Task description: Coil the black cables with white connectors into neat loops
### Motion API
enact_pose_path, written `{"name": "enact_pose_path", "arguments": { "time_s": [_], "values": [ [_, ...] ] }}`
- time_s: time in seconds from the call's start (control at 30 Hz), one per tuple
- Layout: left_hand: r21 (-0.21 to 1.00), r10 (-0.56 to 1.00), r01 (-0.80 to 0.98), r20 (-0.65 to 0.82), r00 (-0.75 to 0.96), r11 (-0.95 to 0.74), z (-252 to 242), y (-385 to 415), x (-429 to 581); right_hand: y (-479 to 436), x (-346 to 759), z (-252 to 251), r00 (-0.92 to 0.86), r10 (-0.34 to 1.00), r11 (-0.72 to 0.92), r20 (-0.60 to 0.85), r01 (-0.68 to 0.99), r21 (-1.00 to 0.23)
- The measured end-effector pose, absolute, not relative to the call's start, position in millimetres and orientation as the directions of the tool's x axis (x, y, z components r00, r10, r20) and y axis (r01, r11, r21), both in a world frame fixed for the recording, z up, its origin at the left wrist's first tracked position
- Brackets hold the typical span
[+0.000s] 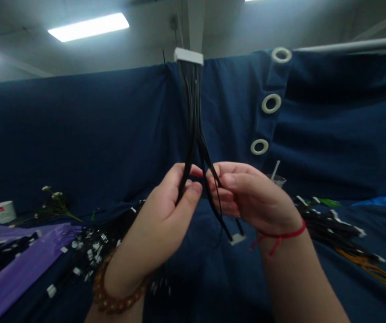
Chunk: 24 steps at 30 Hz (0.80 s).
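A black wire harness (193, 98) stands upright before me, with a wide white connector (188, 56) at its top end. Below the middle its wires split into separate bundles. My left hand (169, 202) is closed around the left bundle, which runs between thumb and fingers. The fingers of my right hand (243, 188) pinch a strand of the right bundle. Lower down, a small white connector (238, 239) hangs at the end of wires beneath my right hand. The lower end of the left bundle is hidden behind my left hand.
Many black wire harnesses (92, 246) with white connectors lie on the left, by a purple plastic bag (34, 264). A paper cup (2, 211) and flowers stand behind. More black harnesses (331, 224) and orange wires (371, 267) lie right. A blue curtain (78, 134) hangs ahead.
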<state>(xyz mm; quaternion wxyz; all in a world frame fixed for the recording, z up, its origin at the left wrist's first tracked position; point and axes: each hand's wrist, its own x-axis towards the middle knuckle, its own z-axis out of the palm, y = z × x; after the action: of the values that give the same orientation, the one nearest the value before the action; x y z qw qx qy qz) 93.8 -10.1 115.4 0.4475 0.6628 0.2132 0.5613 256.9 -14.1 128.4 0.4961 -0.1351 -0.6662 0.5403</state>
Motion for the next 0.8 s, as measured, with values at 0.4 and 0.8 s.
{"name": "enact_pose_path", "arguments": {
  "time_s": [0.4, 0.8],
  "values": [
    [0.824, 0.728, 0.070, 0.453, 0.514, -0.562, 109, 11, 95, 12, 272, 108, -0.513, 0.763, 0.466, 0.394, 0.014, -0.885],
    [0.822, 0.720, -0.071, 0.533, 0.445, -0.565, 108, 16, 85, 10, 276, 106, -0.514, 0.723, 0.451, 0.462, -0.155, -0.879]
  ]
}}
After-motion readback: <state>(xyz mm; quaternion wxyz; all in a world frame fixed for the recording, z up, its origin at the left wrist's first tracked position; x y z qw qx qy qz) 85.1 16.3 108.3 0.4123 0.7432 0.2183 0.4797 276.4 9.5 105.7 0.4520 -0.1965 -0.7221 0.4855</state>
